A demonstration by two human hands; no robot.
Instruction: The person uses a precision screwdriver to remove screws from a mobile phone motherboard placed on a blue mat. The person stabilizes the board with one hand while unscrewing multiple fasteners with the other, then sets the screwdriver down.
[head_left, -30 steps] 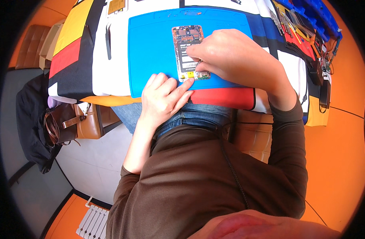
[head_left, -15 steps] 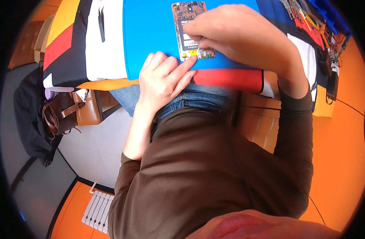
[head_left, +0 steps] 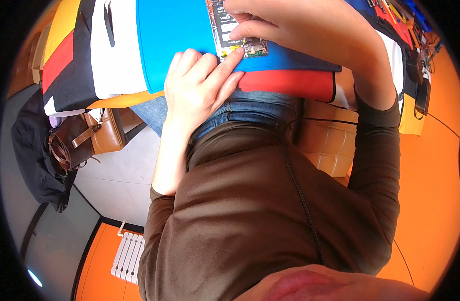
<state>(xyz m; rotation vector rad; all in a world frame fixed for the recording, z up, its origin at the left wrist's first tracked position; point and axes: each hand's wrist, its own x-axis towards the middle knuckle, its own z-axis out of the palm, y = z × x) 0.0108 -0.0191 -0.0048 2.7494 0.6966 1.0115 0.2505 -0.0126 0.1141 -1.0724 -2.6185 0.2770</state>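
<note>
An opened phone [head_left: 235, 35] with its circuit board showing lies on a blue mat [head_left: 175, 35] at the top of the head view. My right hand [head_left: 300, 30] arches over it, fingertips pinched at the phone's lower end, where a thin yellowish tip [head_left: 243, 41] pokes out; what it belongs to is too small to tell. My left hand [head_left: 200, 85] rests on the mat's near edge with fingers together, and its index fingertip touches the phone's bottom edge. Both brown sleeves and my blue jeans fill the middle.
The table cover [head_left: 69, 60] has red, white, black and yellow blocks. A brown handbag [head_left: 84, 138] and a black garment [head_left: 34, 150] sit on the floor at left, a white radiator [head_left: 127, 256] below. Tools [head_left: 405, 17] and a black device [head_left: 421, 95] are at right.
The view has tipped downward, so the table and phone have slid toward the top edge. Both hands stay at the phone's lower end.
</note>
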